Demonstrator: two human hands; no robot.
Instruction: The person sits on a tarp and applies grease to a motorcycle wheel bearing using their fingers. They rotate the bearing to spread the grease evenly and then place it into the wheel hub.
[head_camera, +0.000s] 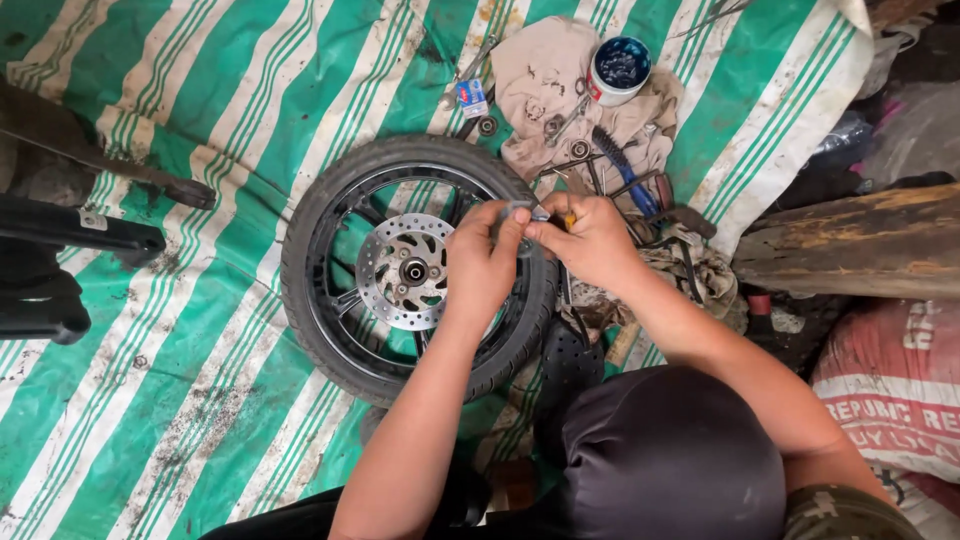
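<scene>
Both hands, left hand (483, 262) and right hand (588, 240), pinched on small metal part (527, 211), long axis unclear.

Left hand (484, 262) and right hand (590, 240) together, fingertips pinched, forearms converging

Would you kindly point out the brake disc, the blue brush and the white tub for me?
brake disc (398, 272), head view, on its drilled metal face.
blue brush (622, 168), head view, on its handle.
white tub (617, 72), head view, on its rim.
</scene>
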